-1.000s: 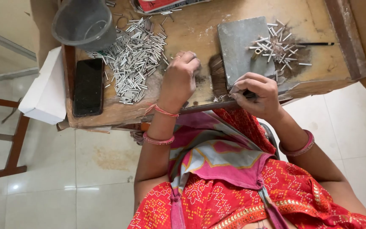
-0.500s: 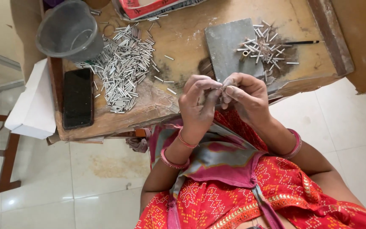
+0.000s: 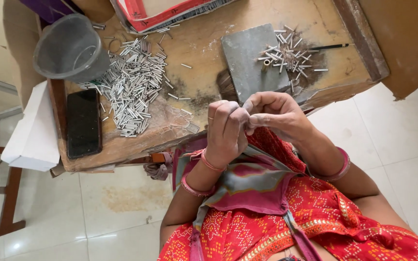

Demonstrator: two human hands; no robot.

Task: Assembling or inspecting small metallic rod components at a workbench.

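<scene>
Both hands met just below the middle of the frame, off the near edge of the worn wooden surface [image 3: 209, 48]. The left hand [image 3: 226, 130] was curled in, its fingers [image 3: 221, 113] bent tightly toward those of the right hand [image 3: 276, 116], whose fingers [image 3: 260, 104] were pinched together at the tips. Whatever small piece lay between them was hidden, so I could not tell what either hand actually held. The big heap of short metal tubes [image 3: 131, 84] lay in the upper left, beside a grey plastic cup [image 3: 71, 48] and a black phone [image 3: 83, 123]; a smaller scatter of tubes [image 3: 286, 53] sat on and past a grey stone slab [image 3: 252, 63] in the upper middle, with a thin black rod [image 3: 332, 47] beside it. To my eye the risk was plain: the hands worked over the lap rather than over the surface, so a slip of the fingertips could drop a tiny piece into the red patterned cloth [image 3: 276, 227] or onto the tiled floor [image 3: 112, 208].
</scene>
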